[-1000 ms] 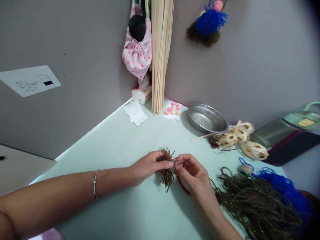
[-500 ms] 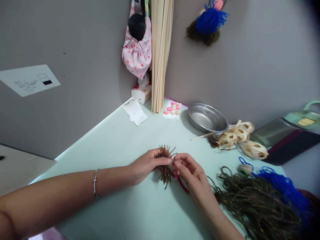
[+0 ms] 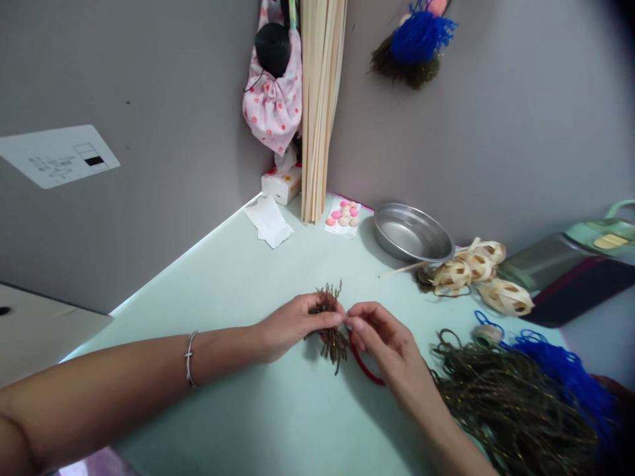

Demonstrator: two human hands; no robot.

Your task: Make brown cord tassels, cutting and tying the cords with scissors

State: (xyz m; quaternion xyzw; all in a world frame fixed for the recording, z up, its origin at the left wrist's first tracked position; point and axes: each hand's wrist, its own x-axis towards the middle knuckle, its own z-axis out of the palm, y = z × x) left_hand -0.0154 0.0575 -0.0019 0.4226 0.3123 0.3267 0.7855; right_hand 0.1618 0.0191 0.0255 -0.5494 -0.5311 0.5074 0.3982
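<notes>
My left hand (image 3: pixel 292 324) is closed around a small bundle of brown glittery threads (image 3: pixel 331 338), a tassel held low over the pale green table (image 3: pixel 238 277). My right hand (image 3: pixel 384 340) meets it from the right, its thumb and fingers pinched at the tassel's middle on something too small to make out. A red cord or handle (image 3: pixel 364 367) lies on the table just under my right hand.
A large heap of brown threads (image 3: pixel 506 403) and blue threads (image 3: pixel 565 377) lies at the right. Behind stand a metal bowl (image 3: pixel 411 233), woven straw balls (image 3: pixel 476 271), pink and beige beads (image 3: pixel 343 214), a bundle of bamboo strips (image 3: pixel 320 99), a tissue box (image 3: pixel 282 184) and a dark tray (image 3: pixel 565 277).
Both hands stay together at the tassel. My right hand's fingers have shifted slightly down and left, and more of the red cord shows beneath it.
</notes>
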